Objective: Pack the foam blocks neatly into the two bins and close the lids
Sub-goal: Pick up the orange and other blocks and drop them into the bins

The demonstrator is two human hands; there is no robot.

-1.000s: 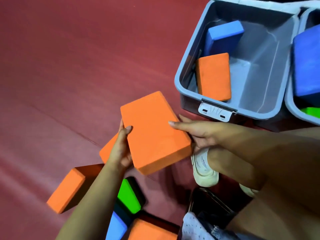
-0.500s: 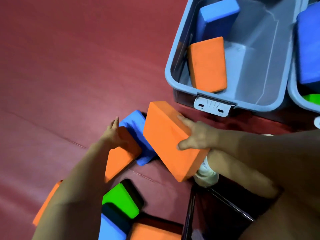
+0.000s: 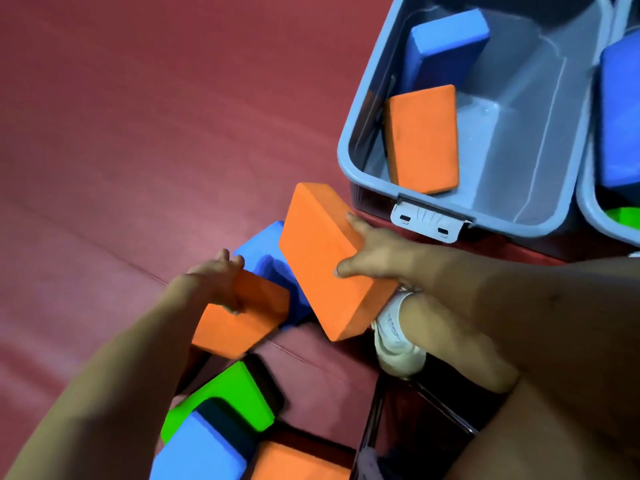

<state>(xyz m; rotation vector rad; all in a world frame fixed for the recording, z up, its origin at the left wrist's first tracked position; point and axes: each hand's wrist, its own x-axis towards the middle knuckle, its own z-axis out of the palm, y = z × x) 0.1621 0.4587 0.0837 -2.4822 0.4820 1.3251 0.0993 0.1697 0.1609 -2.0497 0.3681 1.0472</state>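
My right hand grips a large orange foam block, tilted, just in front of the left grey bin. My left hand is closed over the far end of a second orange block lying on the floor. A blue block lies behind both. Inside the left bin a blue block stands against the far wall and an orange block leans near the front. The right bin holds a blue block and a green one.
On the red mat near me lie a green block, a blue block and an orange block. The left bin's white latch faces me. My white shoe sits under my right arm.
My left hand let go of the large orange block and dropped onto a second orange block on the floor. My right hand alone now carries the large block, nearer the bin.
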